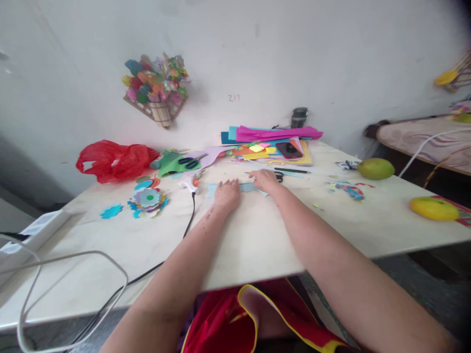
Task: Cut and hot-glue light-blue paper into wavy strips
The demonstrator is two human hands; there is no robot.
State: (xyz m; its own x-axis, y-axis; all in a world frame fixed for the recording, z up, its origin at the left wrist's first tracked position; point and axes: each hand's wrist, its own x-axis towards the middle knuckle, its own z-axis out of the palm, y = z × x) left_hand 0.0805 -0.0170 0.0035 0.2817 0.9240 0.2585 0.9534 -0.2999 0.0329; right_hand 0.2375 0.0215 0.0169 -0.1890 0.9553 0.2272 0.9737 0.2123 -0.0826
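A light blue paper strip (247, 188) lies flat on the white table under both my hands. My left hand (227, 194) rests palm down on its left part, fingers spread. At the strip's right part is my right hand (264, 180), its fingers reaching left over the paper and slightly bent. Just beyond the right hand lies a pair of scissors with dark handles (279, 176), partly hidden by that hand. Left of my left hand sits a white glue gun (189, 184) with a black cord.
Stacked paper flower cutouts (149, 198), a red plastic bag (116, 162) and dark-handled scissors (188, 162) on green paper occupy the left. Coloured sheets (275, 133) and a phone (289, 150) lie at the back. Two mangoes (376, 168) are right; a power strip (40, 226) is left.
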